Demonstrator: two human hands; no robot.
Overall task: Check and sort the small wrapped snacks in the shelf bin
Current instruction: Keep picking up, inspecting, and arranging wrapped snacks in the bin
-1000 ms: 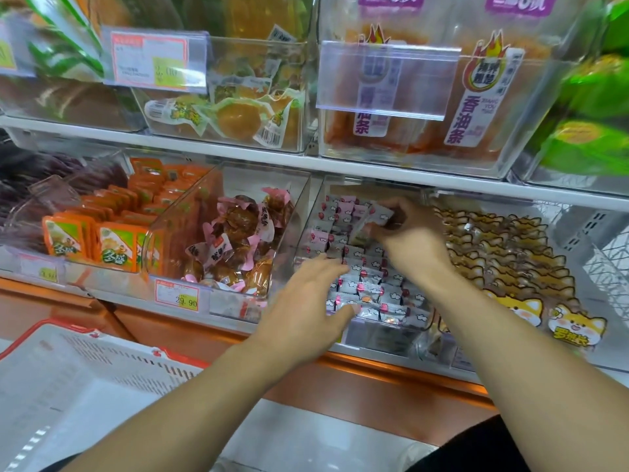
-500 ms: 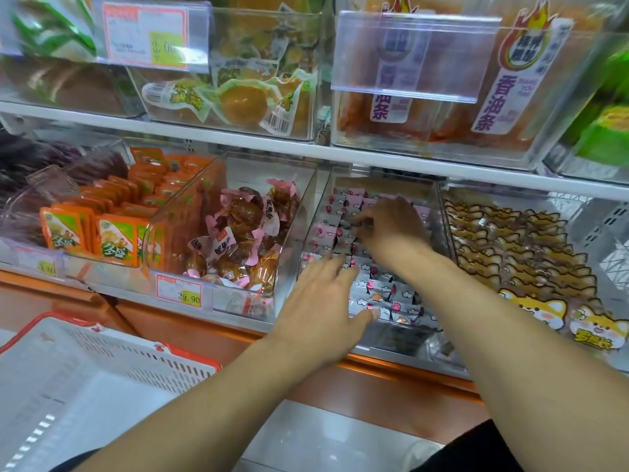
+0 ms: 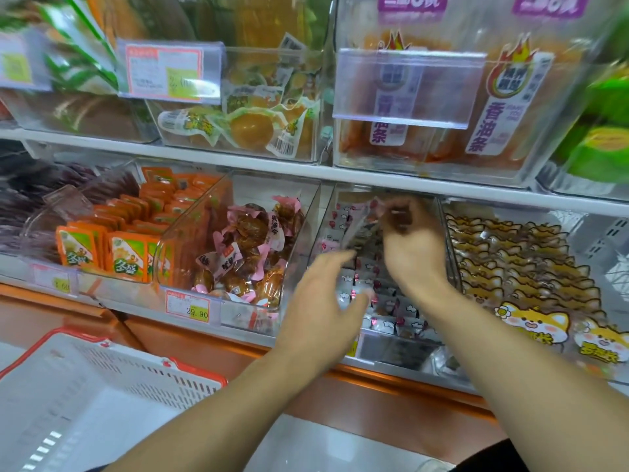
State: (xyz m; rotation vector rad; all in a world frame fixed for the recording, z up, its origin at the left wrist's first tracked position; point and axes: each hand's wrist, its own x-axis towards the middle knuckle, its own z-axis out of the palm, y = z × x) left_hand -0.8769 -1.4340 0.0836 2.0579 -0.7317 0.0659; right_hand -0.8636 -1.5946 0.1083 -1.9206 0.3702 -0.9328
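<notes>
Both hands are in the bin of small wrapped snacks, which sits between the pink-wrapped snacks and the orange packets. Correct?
Not quite. Head view: both hands, left hand and right hand, are in the small snack bin, but it sits between the pink-wrapped snacks and the cat-print packets, not the orange packets.

Small pink-white wrapped snacks (image 3: 384, 306) fill clear bin (image 3: 316, 240).

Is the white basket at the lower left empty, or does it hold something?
Empty as far as visible: the basket shows only bare white floor and slotted walls. Its near part is out of frame.

bin (image 3: 449, 240) top: open | upper shelf (image 3: 238, 165): overhangs rear | walls: flank
</notes>
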